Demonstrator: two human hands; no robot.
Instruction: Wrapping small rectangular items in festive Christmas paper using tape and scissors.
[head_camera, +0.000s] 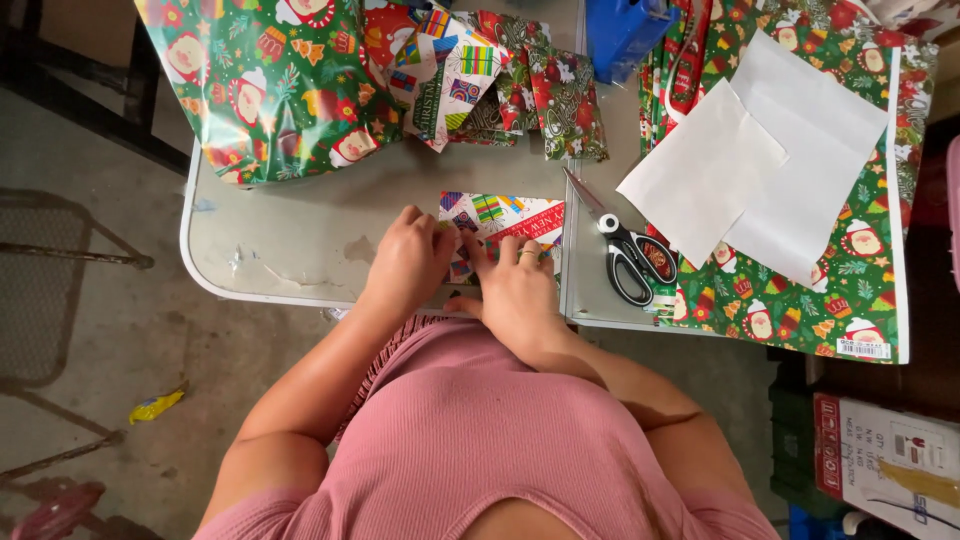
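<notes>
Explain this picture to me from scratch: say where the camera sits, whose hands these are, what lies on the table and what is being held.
There is one picture, taken by a camera worn on a person's head and looking straight down, so you see their pink top at the bottom and their two bare hands above it. No machine is involved.

The left hand and the right hand, which wears a ring, both press on a small piece of colourful patterned gift wrap near the edge of a pale table. Whether the fingers grip the paper or only hold it flat cannot be told.

Beside the right hand lie black-handled scissors. Further right, two white sheets rest on green festive wrapping paper. At the far edge sit a large crumpled green sheet, folded scraps and a blue object.
</notes>
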